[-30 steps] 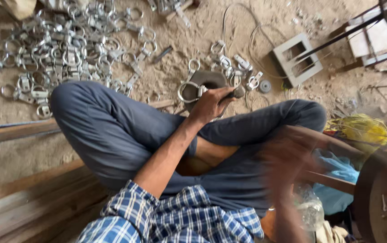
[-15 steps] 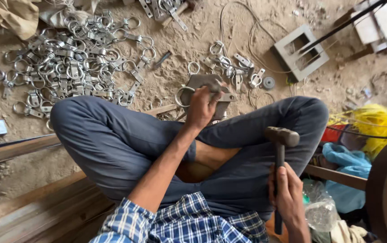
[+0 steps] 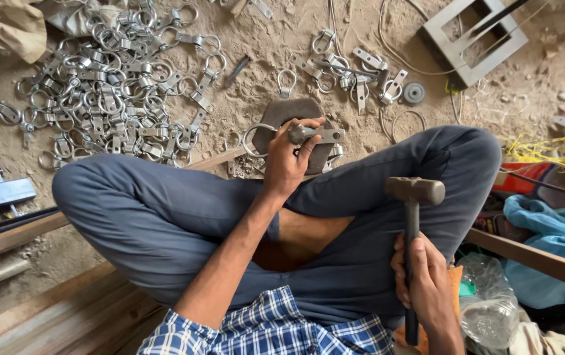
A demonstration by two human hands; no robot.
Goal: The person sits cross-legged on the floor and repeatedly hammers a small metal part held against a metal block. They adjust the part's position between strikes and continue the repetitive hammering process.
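Observation:
I sit cross-legged on sandy ground in blue trousers. My left hand [image 3: 290, 160] pinches a small metal ring-and-plate fitting [image 3: 312, 135] and holds it on a dark iron block [image 3: 295, 112] in front of my shins. A wire ring [image 3: 254, 139] hangs off the fitting's left side. My right hand [image 3: 427, 286] grips the dark handle of a hammer [image 3: 414, 192], whose head is raised above my right knee, well short of the block.
A large heap of finished ring fittings [image 3: 108, 98] lies at the upper left. Several loose fittings [image 3: 351, 69] and a small wheel [image 3: 414, 93] lie beyond the block. A square metal frame [image 3: 473, 36] sits upper right. Wooden planks [image 3: 39, 315] run lower left; bags and cloth [image 3: 545, 230] crowd the right.
My right hand came into view from a blur and lifted the hammer upright over my knee. My left hand stayed on the fitting at the block.

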